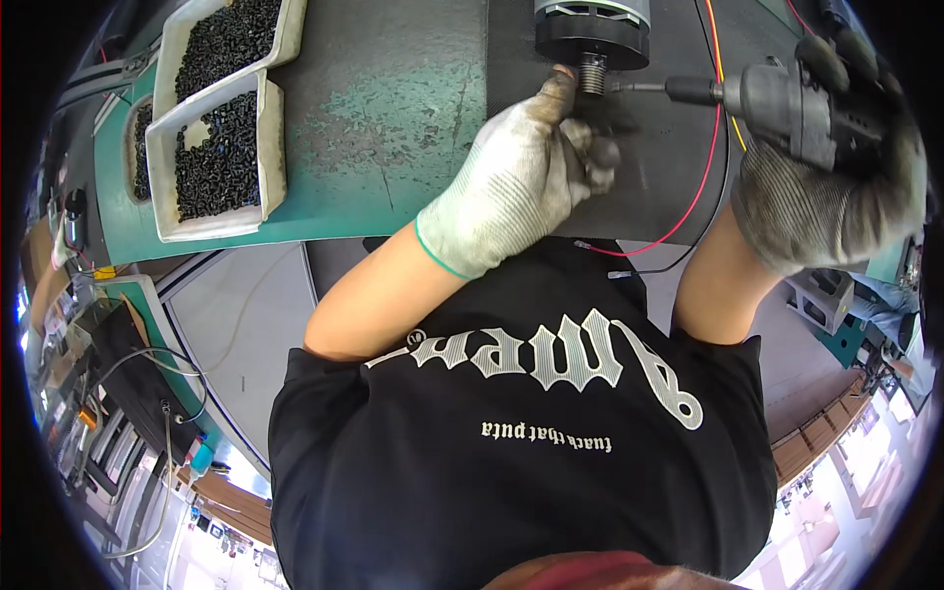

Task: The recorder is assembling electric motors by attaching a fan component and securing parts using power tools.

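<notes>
A motor with a silver casing and black end stands at the top of the bench, its ridged metal shaft pointing toward me. My left hand, in a white glove with a dirty fingertip, reaches up beside the shaft. One digit is at the motor's lower edge; the other fingers are curled and partly blurred, so what they hold is hidden. My right hand, in a soiled glove, is wrapped round a dark grey power screwdriver. Its bit points left, with the tip close to the shaft.
Two white bins of small black screws stand at the left on the worn green bench mat. Red, yellow and black wires run between the motor and the screwdriver. A grey block lies lower right.
</notes>
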`<state>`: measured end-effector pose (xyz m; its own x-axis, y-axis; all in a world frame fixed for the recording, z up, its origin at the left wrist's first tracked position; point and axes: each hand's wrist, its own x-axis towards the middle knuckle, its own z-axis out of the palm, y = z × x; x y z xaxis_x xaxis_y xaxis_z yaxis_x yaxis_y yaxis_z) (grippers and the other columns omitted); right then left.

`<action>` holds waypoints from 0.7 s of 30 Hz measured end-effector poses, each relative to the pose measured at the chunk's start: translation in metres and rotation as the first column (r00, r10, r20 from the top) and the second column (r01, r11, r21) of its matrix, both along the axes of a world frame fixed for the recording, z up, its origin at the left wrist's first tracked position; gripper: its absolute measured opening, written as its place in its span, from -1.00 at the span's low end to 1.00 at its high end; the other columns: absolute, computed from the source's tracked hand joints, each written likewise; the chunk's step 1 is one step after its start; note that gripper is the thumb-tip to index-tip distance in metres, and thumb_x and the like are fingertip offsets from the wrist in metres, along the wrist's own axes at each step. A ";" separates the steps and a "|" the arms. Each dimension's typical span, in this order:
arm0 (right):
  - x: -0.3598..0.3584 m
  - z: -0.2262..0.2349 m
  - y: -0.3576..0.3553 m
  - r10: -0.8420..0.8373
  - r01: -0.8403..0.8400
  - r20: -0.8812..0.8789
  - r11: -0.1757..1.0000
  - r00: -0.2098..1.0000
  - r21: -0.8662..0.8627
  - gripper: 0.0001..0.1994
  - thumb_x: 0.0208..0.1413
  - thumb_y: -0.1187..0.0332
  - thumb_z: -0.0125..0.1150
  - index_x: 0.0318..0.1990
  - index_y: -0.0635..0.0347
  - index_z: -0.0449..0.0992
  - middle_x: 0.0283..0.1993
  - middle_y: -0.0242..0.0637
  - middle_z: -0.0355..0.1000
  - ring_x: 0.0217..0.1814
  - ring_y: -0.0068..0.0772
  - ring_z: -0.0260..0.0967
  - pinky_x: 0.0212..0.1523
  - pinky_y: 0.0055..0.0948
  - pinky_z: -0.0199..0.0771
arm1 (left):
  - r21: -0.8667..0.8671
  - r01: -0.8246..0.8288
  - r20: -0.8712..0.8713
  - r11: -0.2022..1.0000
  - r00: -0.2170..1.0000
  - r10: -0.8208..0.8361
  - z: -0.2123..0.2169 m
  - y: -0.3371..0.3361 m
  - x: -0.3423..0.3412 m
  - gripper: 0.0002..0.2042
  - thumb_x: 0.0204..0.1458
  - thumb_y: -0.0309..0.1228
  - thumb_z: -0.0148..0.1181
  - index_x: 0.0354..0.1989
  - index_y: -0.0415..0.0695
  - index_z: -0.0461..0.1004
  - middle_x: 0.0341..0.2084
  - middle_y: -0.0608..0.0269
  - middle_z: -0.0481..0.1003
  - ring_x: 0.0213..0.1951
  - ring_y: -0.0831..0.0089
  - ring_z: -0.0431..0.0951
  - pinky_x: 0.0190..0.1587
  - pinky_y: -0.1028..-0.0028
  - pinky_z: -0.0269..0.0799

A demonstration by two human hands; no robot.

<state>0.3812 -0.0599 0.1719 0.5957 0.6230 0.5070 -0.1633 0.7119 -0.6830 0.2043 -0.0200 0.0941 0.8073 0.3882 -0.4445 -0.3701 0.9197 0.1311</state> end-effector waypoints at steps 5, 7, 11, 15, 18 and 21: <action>0.008 -0.012 0.011 0.191 -0.189 -0.075 0.981 0.979 0.031 -0.68 0.21 0.31 -0.05 -0.13 0.46 0.48 -0.14 0.11 0.46 -0.22 -0.17 0.37 -0.21 -0.37 0.46 | 0.103 -0.024 0.059 0.994 0.998 0.018 -0.014 0.006 0.001 -0.69 0.28 -0.20 -0.02 -0.18 -0.25 0.43 -0.45 0.30 0.44 -0.39 0.55 0.43 -0.27 0.52 0.37; 0.007 -0.013 0.011 0.201 -0.203 -0.075 0.979 0.977 -0.015 -0.67 0.19 0.30 -0.02 -0.12 0.46 0.48 -0.15 0.09 0.46 -0.24 -0.18 0.38 -0.22 -0.36 0.47 | 0.105 -0.019 0.068 0.994 0.998 0.012 -0.015 0.009 0.001 -0.69 0.28 -0.21 -0.01 -0.17 -0.26 0.43 -0.44 0.30 0.45 -0.39 0.56 0.43 -0.28 0.53 0.38; 0.007 -0.012 0.011 0.218 -0.227 -0.082 0.967 0.972 -0.118 -0.64 0.13 0.26 0.05 -0.11 0.44 0.49 -0.18 0.05 0.46 -0.27 -0.20 0.40 -0.24 -0.34 0.47 | 0.134 0.002 0.065 0.991 0.998 -0.010 -0.016 0.011 0.000 -0.70 0.28 -0.23 -0.01 -0.14 -0.28 0.42 -0.41 0.28 0.47 -0.42 0.58 0.44 -0.30 0.56 0.40; 0.005 -0.013 0.010 0.231 -0.246 -0.094 0.943 0.968 -0.222 -0.61 0.07 0.22 0.12 -0.10 0.43 0.50 -0.22 0.01 0.47 -0.30 -0.22 0.41 -0.26 -0.32 0.47 | 0.188 0.029 0.016 0.982 0.999 -0.033 -0.013 0.013 -0.003 -0.71 0.28 -0.25 -0.01 -0.09 -0.28 0.41 -0.36 0.27 0.48 -0.42 0.63 0.43 -0.30 0.59 0.40; 0.003 -0.014 0.006 0.237 -0.257 -0.100 0.920 0.966 -0.295 -0.58 0.03 0.20 0.17 -0.09 0.42 0.51 -0.24 -0.02 0.47 -0.33 -0.23 0.42 -0.28 -0.31 0.47 | 0.203 0.063 0.003 0.977 0.998 -0.065 -0.014 0.015 -0.005 -0.70 0.27 -0.26 0.01 0.00 -0.26 0.39 -0.28 0.25 0.50 -0.39 0.68 0.42 -0.26 0.61 0.39; 0.000 -0.012 0.001 0.244 -0.267 -0.107 0.894 0.964 -0.361 -0.55 -0.02 0.17 0.22 -0.08 0.41 0.51 -0.26 -0.05 0.47 -0.35 -0.25 0.44 -0.30 -0.30 0.47 | 0.249 0.050 0.009 0.967 0.999 -0.054 -0.016 0.013 -0.003 -0.69 0.27 -0.23 0.01 -0.02 -0.25 0.39 -0.30 0.29 0.49 -0.39 0.68 0.43 -0.26 0.62 0.40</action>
